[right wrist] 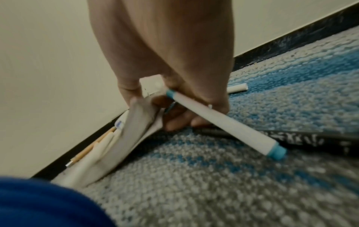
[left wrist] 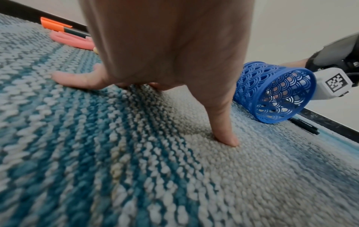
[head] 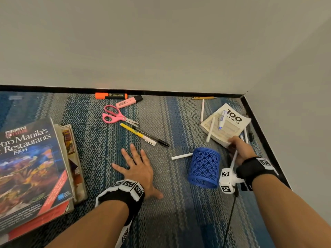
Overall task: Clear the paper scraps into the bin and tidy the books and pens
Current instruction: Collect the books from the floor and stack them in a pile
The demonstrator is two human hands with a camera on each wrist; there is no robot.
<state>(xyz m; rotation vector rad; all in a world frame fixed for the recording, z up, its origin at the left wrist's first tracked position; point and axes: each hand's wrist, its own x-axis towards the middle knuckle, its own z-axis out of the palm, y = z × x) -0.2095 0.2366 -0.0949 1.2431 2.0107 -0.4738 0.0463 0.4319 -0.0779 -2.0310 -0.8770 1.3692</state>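
Note:
My left hand [head: 137, 168] lies flat on the carpet with its fingers spread and holds nothing; in the left wrist view the left hand [left wrist: 143, 76] presses into the pile. My right hand [head: 239, 147] pinches the near corner of the white "100" book [head: 227, 125] and also grips a white pen with teal ends [right wrist: 225, 122]. In the right wrist view the book [right wrist: 134, 126] is tilted up at that corner, with several white pens [right wrist: 93, 155] lying on it. A blue lattice pen holder [head: 204, 167] lies on its side between my hands.
A stack of books [head: 32, 167] sits at the left. Pink scissors [head: 115, 116], an orange highlighter [head: 111, 95], a pink highlighter [head: 128, 102], a yellow pen [head: 137, 134], a black pen [head: 152, 137] and a white pen [head: 181, 156] lie loose on the carpet. Walls close the far side and the right.

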